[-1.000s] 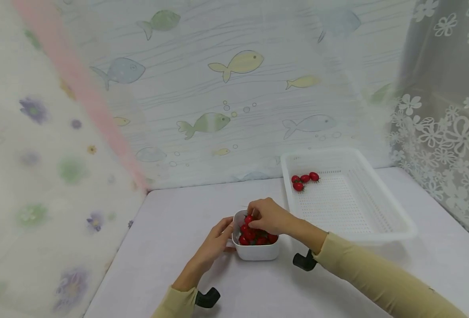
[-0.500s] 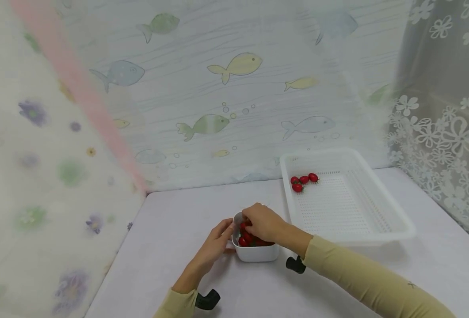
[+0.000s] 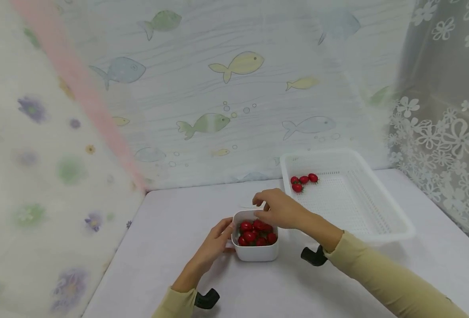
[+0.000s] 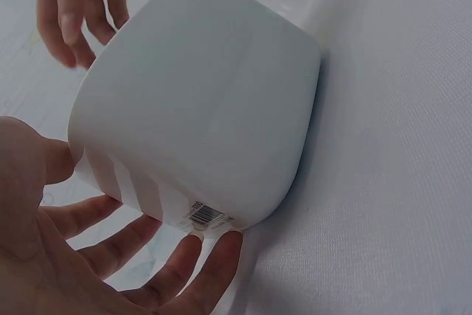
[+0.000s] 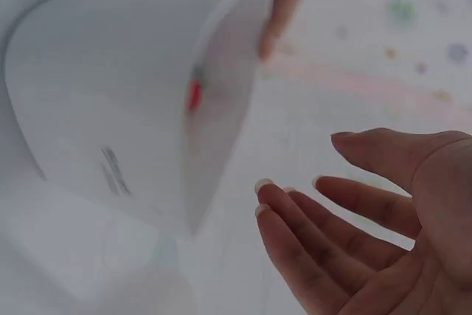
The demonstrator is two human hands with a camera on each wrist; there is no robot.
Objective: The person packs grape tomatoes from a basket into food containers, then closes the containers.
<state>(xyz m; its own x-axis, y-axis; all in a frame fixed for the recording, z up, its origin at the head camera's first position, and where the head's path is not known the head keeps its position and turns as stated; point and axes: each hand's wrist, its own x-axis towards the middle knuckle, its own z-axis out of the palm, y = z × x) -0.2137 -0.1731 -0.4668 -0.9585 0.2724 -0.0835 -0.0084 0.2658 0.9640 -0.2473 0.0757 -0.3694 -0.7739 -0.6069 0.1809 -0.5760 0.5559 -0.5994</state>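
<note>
A white square container [image 3: 257, 253] with rounded corners stands on the table, holding several red cherry tomatoes [image 3: 249, 237]. My left hand [image 3: 214, 243] holds its left side, thumb at the rim and fingers curved against the wall. In the left wrist view, the left fingertips [image 4: 221, 245] lie by a barcode label [image 4: 203, 215]. My right hand [image 3: 284, 210] hovers over the container's back right corner, fingers loosely bent with nothing between them. The right wrist view shows the right hand [image 5: 361, 234] apart from the container [image 5: 96, 94].
A large white perforated basket [image 3: 385, 207] stands at the back right, with several cherry tomatoes [image 3: 303, 180] in its far left corner. A fish-print curtain [image 3: 218, 88] hangs behind the white-covered table [image 3: 170, 229]. Black wrist mounts [image 3: 207, 299] stick out beside both sleeves.
My right hand dipped into the container among the cherry tomatoes, then rose and moved back and right, uncovering them. The left hand has stayed on the container.
</note>
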